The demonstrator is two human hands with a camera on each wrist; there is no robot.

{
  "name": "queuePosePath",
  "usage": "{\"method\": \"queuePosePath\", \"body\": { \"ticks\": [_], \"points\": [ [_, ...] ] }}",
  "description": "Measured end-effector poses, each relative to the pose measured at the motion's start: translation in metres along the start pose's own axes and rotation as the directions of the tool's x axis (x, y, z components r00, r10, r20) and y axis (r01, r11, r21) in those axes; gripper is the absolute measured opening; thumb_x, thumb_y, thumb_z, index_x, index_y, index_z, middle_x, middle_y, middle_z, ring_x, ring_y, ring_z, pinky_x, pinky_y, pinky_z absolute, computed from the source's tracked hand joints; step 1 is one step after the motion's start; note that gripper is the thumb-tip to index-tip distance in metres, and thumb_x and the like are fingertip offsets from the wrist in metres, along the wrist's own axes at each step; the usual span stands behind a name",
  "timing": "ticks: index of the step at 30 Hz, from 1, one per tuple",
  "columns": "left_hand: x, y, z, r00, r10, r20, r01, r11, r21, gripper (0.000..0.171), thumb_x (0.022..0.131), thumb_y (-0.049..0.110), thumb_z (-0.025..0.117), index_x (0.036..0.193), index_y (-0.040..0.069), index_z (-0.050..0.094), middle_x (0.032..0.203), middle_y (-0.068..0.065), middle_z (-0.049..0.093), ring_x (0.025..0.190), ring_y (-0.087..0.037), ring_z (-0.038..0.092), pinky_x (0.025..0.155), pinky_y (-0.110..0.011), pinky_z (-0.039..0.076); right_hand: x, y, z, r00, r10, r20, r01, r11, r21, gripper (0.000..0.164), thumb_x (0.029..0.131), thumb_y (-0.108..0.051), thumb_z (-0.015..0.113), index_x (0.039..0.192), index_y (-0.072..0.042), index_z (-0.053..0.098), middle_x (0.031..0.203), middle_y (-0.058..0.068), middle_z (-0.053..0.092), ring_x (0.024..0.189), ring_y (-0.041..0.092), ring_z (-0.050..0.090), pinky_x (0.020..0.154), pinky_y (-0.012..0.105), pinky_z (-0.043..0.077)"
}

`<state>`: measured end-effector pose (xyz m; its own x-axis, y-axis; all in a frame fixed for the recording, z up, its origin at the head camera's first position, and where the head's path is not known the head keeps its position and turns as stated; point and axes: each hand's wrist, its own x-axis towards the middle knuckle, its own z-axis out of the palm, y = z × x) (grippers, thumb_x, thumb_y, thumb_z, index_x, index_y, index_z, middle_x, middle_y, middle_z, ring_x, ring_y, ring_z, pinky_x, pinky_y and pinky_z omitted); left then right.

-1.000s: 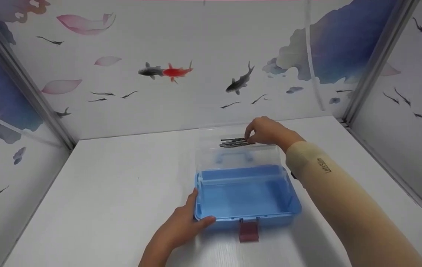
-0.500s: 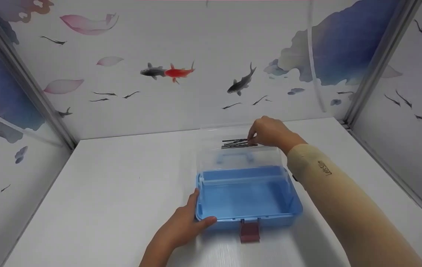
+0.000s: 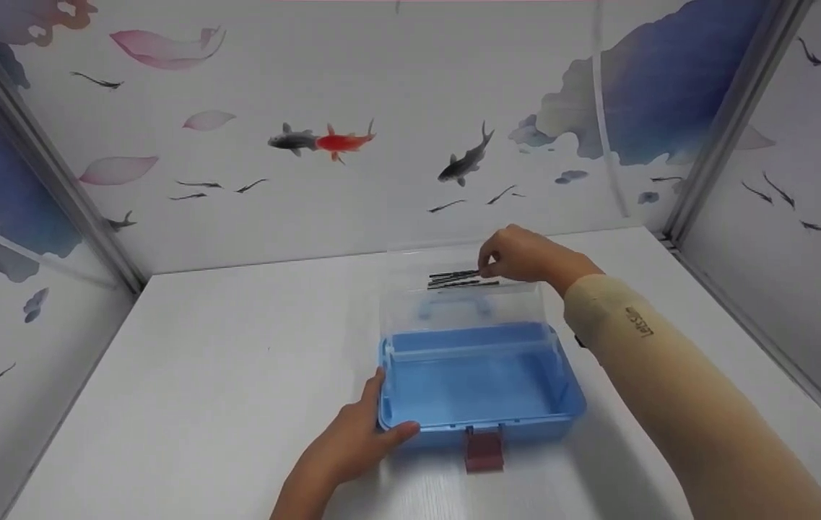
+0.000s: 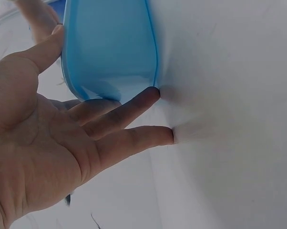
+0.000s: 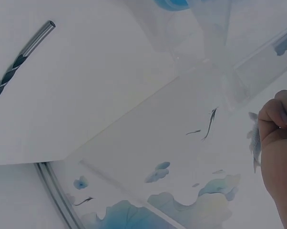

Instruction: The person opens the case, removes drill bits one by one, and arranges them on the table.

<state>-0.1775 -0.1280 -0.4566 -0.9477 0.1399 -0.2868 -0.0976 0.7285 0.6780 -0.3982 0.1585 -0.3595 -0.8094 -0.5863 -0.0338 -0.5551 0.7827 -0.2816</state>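
Observation:
My left hand (image 3: pixel 345 442) holds the near left corner of a blue plastic toolbox (image 3: pixel 482 435), thumb on the front rim and index finger along the side. In the left wrist view its lower fingers (image 4: pixel 134 140) reach straight down past the box wall (image 4: pixel 110 52). The clear lid (image 3: pixel 396 310) is tilted back, with a bundle of dark drill bits (image 3: pixel 446 280) in it. My right hand (image 3: pixel 522 254) pinches at the bits' right end with thumb and index finger. The right wrist view shows curled fingers (image 5: pixel 277 114), the pinched tips hidden.
A single drill bit (image 5: pixel 22 62) lies on the white table in the right wrist view. A red latch (image 3: pixel 484 451) hangs at the toolbox front. White panels (image 3: pixel 396 87) with painted fish and petals close in the back and both sides of the table (image 3: pixel 237 375).
The bits have shifted a little under my right fingers, and the lowest now lies apart from those above. My right forearm has edged right; my left hand and the toolbox stay put.

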Motion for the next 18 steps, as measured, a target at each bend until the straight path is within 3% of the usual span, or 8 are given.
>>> {"method": "queuePosePath", "body": {
  "ticks": [10, 18],
  "points": [
    [-0.001, -0.001, -0.001, 1.000, 0.024, 0.000, -0.024, 1.000, -0.001, 0.111, 0.094, 0.061, 0.074, 0.171, 0.009, 0.013, 0.166, -0.027, 0.043, 0.151, -0.047, 0.047, 0.118, -0.068, 0.042, -0.015, -0.004, -0.035, 1.000, -0.020, -0.011, 0.021, 1.000, 0.013, 0.012, 0.101, -0.014, 0.073, 0.105, -0.010, 0.083, 0.089, 0.012, 0.072, 0.074, 0.020, 0.056, 0.073, 0.038, 0.049],
    [-0.001, -0.002, -0.001, 0.999, 0.040, -0.002, -0.040, 0.999, -0.016, 0.109, 0.096, 0.058, 0.073, 0.171, 0.008, 0.013, 0.164, -0.029, 0.044, 0.152, -0.047, 0.046, 0.120, -0.066, 0.040, -0.029, 0.001, -0.054, 0.999, -0.010, -0.040, 0.012, 0.998, 0.062, 0.013, 0.100, -0.015, 0.073, 0.106, -0.011, 0.084, 0.084, 0.010, 0.068, 0.073, 0.019, 0.052, 0.069, 0.036, 0.045]
  ]
}}
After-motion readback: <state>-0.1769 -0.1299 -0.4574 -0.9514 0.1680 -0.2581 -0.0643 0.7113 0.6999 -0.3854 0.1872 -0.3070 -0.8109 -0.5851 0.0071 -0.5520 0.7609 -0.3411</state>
